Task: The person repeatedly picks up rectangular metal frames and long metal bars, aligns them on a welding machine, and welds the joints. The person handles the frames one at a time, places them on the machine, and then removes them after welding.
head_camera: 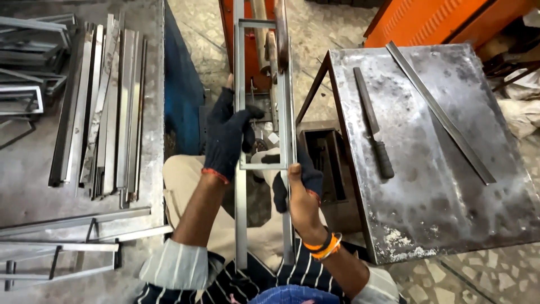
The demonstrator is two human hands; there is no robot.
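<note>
Both hands' fingers grip a grey steel ladder-frame [264, 141]: gloved left hand [228, 141], right hand [301, 197].

On the right, a stained steel desk [439, 186] carries a file [372, 121] and a long metal strip [439, 112]. The left desk [34, 186] holds stacked metal bars [107, 107] and frames [28, 62].

Terrazzo floor [315, 34] (speckled), steel table [450, 214], orange cabinet [427, 19].

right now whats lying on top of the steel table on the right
On the steel table lie a file with a dark handle and a long flat metal strip, apart from each other. White residue marks its near corner. The table's far right edge runs out of view.
</note>
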